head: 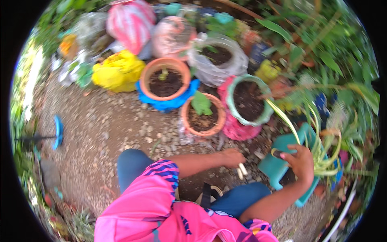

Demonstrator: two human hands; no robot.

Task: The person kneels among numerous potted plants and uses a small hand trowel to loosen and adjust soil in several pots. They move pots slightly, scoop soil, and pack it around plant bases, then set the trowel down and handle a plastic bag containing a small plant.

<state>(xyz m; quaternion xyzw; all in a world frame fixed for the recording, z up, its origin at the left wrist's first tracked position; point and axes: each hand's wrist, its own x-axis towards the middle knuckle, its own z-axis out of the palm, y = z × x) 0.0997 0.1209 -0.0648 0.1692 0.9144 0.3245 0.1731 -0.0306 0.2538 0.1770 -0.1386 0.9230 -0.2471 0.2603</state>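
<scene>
My left hand (pixel 234 158) is closed around a hand tool, whose two white handle ends (pixel 242 171) stick out below the fist. Over at the right, my right hand (pixel 299 163) has its thumb against a short dark object with a pale yellowish end (pixel 276 153), perhaps a handle; blur hides the rest. Beside that hand is a spider plant with striped leaves (pixel 325 154), one long leaf (pixel 284 118) reaching up left past the fingers. Under the hand lies a teal plastic container (pixel 273 166). Nearest my left hand is a small terracotta-coloured pot (pixel 222 121) with a broad-leaved seedling.
Farther out stand a larger orange pot (pixel 145 77) on blue plastic, a pale green pot (pixel 269 113) on pink plastic, and a clear bag of soil (pixel 239 65). Yellow (pixel 118 71) and striped pink bags (pixel 130 25) sit behind. Stony ground (pixel 99 121) spreads left; dense foliage (pixel 332 54) crowds the right.
</scene>
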